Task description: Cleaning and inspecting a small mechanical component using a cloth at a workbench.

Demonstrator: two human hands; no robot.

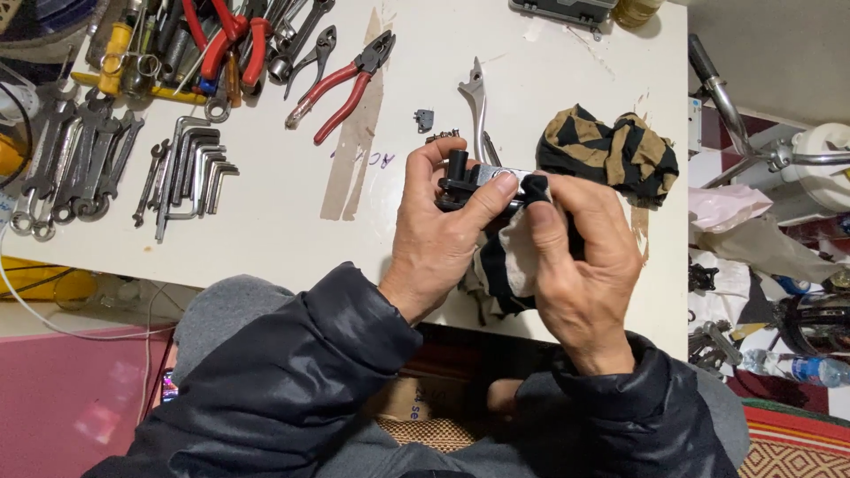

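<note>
Left hand (434, 235) had a closed grip on a small black metal part (460, 177), thumb laid along its shiny top toward the right; right hand (580, 265) had a closed grip on a black-and-white rag (512, 257), fingertips pressing the cloth against the right end of the part. Part sat between both hands, above the near edge of the white desk (292, 239), long axis running roughly left-right, right end hidden under the rag. Both hands touched it; left hand carried it, right hand only met it through the cloth. Just beyond the part lay a silver lever (475, 97), long axis pointing away from the person, and a few small dark bits (425, 119) beside it. Right of the part, close by, lay a bunched black-and-tan cloth (611, 150). Left of the part, well apart, lay red-handled pliers (341, 84), a row of hex keys (195, 168) and spanners (75, 164). Bare desk lay left of the part toward the keys; desk's right edge was near, past the bunched cloth.
</note>
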